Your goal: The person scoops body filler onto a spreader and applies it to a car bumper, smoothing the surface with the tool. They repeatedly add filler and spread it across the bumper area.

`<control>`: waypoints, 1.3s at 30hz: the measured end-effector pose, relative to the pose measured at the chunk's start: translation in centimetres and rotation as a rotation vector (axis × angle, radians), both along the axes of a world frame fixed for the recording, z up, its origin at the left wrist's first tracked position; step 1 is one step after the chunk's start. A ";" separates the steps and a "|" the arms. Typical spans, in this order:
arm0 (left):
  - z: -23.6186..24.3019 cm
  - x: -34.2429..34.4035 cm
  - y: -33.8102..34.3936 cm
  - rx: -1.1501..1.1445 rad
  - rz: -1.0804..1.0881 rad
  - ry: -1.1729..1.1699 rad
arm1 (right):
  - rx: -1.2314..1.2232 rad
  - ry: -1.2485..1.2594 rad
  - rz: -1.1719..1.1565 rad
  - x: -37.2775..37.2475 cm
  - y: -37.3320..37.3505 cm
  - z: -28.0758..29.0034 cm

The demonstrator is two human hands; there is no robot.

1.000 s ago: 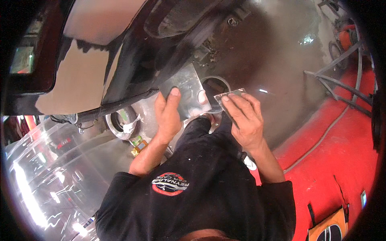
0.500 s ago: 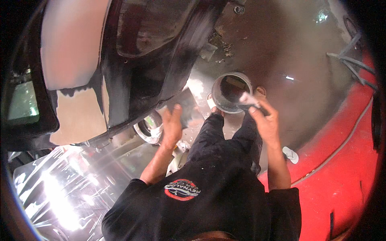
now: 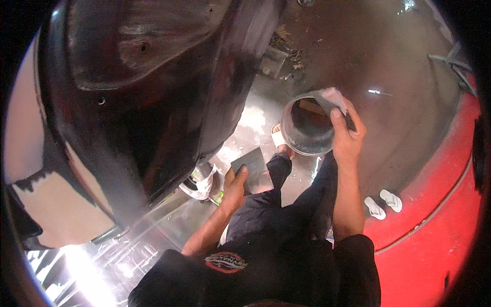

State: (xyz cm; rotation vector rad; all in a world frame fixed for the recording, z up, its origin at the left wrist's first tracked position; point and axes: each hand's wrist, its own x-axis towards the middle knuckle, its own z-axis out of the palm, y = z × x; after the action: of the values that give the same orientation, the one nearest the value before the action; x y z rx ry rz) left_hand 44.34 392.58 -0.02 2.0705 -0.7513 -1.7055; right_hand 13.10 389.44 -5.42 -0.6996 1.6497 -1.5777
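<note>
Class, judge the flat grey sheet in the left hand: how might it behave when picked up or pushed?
The grey sheet is probably stiff: it shows no clear sag, though the left hand grips only one side. It seems fairly light, as one hand supports it. Pushed, it would likely slide, not roll, being flat and straight-edged.

Bare left hand (image 3: 236, 189) palm-inward, thumb (image 3: 243, 171) up, fingers apparently curled under, hidden; bare right hand (image 3: 349, 133) farther forward, thumb opposing bent fingers (image 3: 355, 115).
</note>
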 end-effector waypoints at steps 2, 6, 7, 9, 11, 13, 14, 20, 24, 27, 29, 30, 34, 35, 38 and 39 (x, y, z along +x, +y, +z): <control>-0.8 1.5 0.3 0.032 0.022 0.006 | -0.035 0.036 -0.041 1.2 -1.9 -1.9; -2.5 4.2 2.0 0.016 -0.003 -0.058 | -0.190 0.253 -0.033 2.0 -8.5 -6.4; -2.2 4.4 2.3 0.015 -0.022 -0.117 | -0.227 0.262 -0.040 2.0 -10.1 -7.1; -2.9 4.9 2.8 0.036 0.019 -0.097 | -0.255 0.288 -0.058 2.4 -13.0 -8.5; -3.0 5.0 2.9 0.052 -0.013 -0.178 | -0.261 0.273 -0.090 2.6 -15.5 -9.3; -3.0 4.9 2.7 0.016 -0.101 -0.193 | -0.253 0.230 -0.125 2.5 -17.9 -9.6; -2.7 4.2 2.5 0.015 -0.074 -0.197 | -0.277 0.279 -0.131 2.4 -19.0 -10.0; -3.1 5.3 2.4 -0.005 -0.129 -0.164 | -0.338 0.420 -0.180 2.7 -21.8 -9.4; -3.0 5.3 1.8 0.032 -0.147 -0.186 | -0.297 0.363 -0.103 2.3 -22.7 -8.2; -3.6 6.1 1.9 0.059 -0.112 -0.147 | -0.282 0.441 -0.122 3.9 -22.1 -8.6; -4.3 6.7 2.0 -0.003 -0.177 -0.219 | -0.263 0.502 -0.138 5.9 -21.2 -9.5; -4.5 6.8 2.0 -0.033 -0.212 -0.255 | -0.234 0.512 -0.127 7.1 -20.3 -9.7; -4.7 7.0 1.6 0.018 -0.227 -0.253 | -0.173 0.405 -0.082 11.9 -16.1 -9.9; -4.7 7.0 1.6 0.022 -0.203 -0.235 | -0.207 0.398 -0.065 12.3 -15.3 -10.2; -5.5 9.0 2.4 0.075 -0.130 -0.144 | -0.294 0.370 0.020 11.7 -13.4 -9.8; -5.4 8.7 1.9 0.095 -0.105 -0.104 | -0.303 0.378 -0.019 10.7 -13.4 -9.8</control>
State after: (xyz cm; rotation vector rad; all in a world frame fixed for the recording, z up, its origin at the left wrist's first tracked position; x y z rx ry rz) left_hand 53.05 394.50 -5.41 2.2350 -0.8387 -1.7312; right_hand 23.80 376.00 -15.25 -1.2044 1.6942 -1.8134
